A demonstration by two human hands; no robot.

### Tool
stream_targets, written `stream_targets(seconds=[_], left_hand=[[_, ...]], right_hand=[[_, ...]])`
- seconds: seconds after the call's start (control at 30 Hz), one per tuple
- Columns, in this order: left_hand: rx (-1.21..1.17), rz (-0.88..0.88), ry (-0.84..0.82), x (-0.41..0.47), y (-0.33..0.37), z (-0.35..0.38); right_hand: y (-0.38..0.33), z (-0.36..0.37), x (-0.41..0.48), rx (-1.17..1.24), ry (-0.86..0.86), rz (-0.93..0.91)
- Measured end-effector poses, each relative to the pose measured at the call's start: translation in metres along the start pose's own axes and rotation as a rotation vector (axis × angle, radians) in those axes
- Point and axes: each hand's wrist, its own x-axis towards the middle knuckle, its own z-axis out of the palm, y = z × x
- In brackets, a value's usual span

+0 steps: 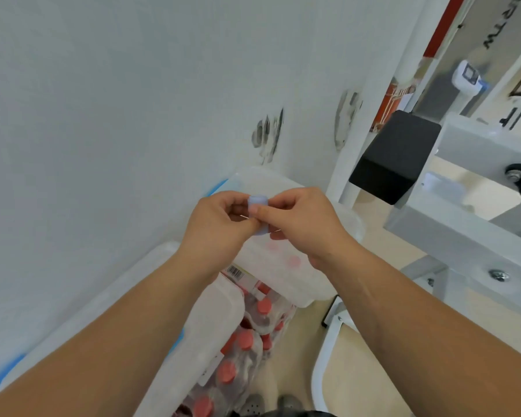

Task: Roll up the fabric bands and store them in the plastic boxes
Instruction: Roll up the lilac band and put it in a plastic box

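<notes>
Pale-blue fabric band [257, 206], nearly rolled, sits pinched between left hand [220, 219] and right hand [301, 224] above the plastic box [286, 273] — a slackened pinch could let the coil spring loose, or drop it beside the box.

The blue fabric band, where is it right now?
Head view, centre: the blue fabric band is pinched between the left hand and right hand, above a plastic box.
</notes>
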Motion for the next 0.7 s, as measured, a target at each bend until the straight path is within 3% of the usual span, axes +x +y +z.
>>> stream_targets(seconds=[0.1, 0.2, 0.3, 0.43, 0.7], left_hand=[[0.224, 0.004, -0.046, 0.017, -0.009, -0.006], [0.607, 0.063, 0.158, 0.029, -0.024, -0.026], [0.785, 0.005, 0.189, 0.031, -0.037, -0.043], [0.849, -0.129, 0.085, 0.027, -0.048, -0.050], [0.853, -0.128, 0.078, 0.024, -0.053, -0.058]], right_hand=[[0.009, -0.002, 0.023, -0.166, 0.019, -0.017], [0.024, -0.004, 0.050, -0.370, 0.007, 0.006], [0.036, 0.008, 0.073, -0.578, -0.104, 0.004], [0.054, 0.044, 0.103, -0.817, -0.257, -0.033], [0.088, 0.092, 0.122, -1.033, -0.592, -0.132]])
